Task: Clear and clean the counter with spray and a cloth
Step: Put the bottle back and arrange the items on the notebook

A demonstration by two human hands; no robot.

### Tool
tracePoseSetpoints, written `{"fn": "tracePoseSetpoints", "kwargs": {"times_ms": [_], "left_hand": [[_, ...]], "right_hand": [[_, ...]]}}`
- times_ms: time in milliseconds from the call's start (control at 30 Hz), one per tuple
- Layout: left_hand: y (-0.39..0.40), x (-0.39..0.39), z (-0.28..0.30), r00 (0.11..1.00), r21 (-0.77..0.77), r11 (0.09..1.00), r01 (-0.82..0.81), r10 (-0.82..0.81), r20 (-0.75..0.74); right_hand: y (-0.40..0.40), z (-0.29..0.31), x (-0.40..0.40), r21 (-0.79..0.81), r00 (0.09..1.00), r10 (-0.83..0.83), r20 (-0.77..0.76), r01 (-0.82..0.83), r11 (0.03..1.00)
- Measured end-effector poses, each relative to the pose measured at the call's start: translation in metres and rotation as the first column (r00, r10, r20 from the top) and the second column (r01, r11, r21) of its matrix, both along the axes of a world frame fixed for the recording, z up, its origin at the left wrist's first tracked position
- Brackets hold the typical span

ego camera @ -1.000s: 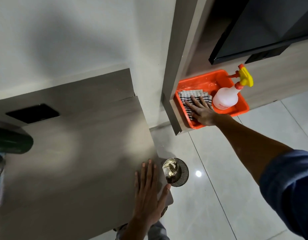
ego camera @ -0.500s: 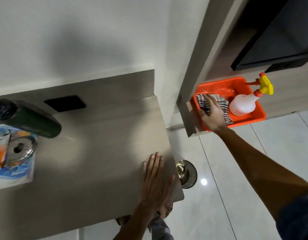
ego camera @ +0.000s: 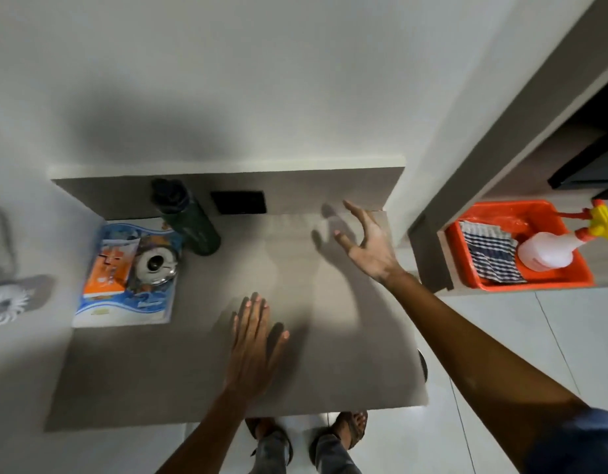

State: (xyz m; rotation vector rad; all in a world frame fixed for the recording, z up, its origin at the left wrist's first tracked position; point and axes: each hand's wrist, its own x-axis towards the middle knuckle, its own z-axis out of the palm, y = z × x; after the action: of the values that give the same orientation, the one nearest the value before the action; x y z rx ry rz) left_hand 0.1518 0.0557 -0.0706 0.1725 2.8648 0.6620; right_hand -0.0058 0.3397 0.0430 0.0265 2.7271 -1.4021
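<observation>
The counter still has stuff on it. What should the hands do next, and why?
Probably reach the open right hand to the bottle and lift it away. The bottle, book and lid still sit on the counter, while the cloth and spray wait in the tray.

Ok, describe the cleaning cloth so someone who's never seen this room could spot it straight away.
Look right of the counter to the orange tray on a low shelf. Two things lie in it: a white spray bottle with a yellow trigger on the right, and the cloth on the left. The cloth is the flat one with dark blue and white checks.
</observation>
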Motion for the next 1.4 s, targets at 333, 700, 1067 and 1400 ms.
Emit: {"fn": "tracePoseSetpoints", "kwargs": {"times_ms": [333,700,1067,1400], "left_hand": [[-0.122,0.033,-0.015,0.996,-0.044,0.998,-0.053,0.05,-0.067],[-0.182,0.058,-0.033,0.993,-0.086,0.992,-0.093,0.099,0.065],[-0.179,0.061,-0.04,0.985,-0.069,0.989,-0.128,0.135,0.109],[-0.176,0.061,-0.031,0.977,-0.047,0.989,-0.138,0.144,0.159]], "right_hand": [[-0.207,0.018,-0.009,-0.36,0.972,0.149,0.18,-0.076,0.93],[-0.31,-0.008,-0.038,-0.266,0.994,-0.04,0.106,0.067,0.962],[-0.322,-0.024,-0.058,-0.27,0.986,-0.159,0.058,0.169,0.948],[-0.244,-0.016,-0.048,-0.195,0.942,-0.329,0.07,0.336,0.921]]}}
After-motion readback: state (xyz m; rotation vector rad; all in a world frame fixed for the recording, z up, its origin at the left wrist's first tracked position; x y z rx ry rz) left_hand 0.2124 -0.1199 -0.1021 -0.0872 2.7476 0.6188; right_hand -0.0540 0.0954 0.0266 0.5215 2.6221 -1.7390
